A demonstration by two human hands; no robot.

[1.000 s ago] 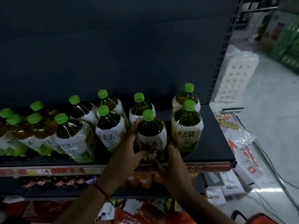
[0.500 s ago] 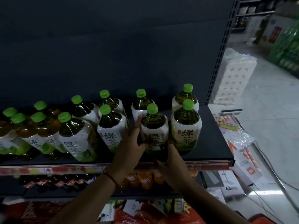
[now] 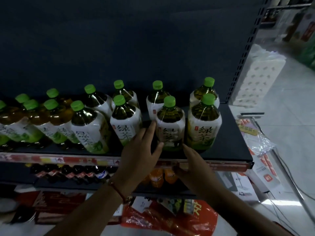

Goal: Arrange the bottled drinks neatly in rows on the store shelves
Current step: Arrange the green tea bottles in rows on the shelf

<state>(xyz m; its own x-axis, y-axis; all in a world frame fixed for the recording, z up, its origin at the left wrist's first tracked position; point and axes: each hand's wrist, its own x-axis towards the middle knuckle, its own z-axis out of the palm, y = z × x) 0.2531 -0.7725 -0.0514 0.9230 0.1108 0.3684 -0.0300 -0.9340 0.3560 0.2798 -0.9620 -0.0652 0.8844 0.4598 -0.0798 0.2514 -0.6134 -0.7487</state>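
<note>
Large green-tea bottles with green caps stand in two rows on the dark shelf [image 3: 230, 143]. The front bottle [image 3: 170, 123] second from the right stands upright between my hands. My left hand [image 3: 141, 150] lies along its left side with straight fingers, the thumb touching its base. My right hand [image 3: 192, 160] reaches its lower right side with the fingertips only. To the right of that bottle stands the end bottle [image 3: 203, 123]; to the left is another front bottle [image 3: 126, 123], with a gap between.
Price strips run along the shelf's front edge [image 3: 68, 159]. A lower shelf holds dark bottles [image 3: 68, 171] and orange bottles [image 3: 156, 178]. A red bag [image 3: 170, 220] lies on the floor below. White stacked packs [image 3: 255, 74] stand past the shelf's perforated upright [image 3: 245, 48].
The bottle between my hands has gone further back on the shelf, level with the front row. Both hands have loosened from gripping its sides to touching it with straight fingers.
</note>
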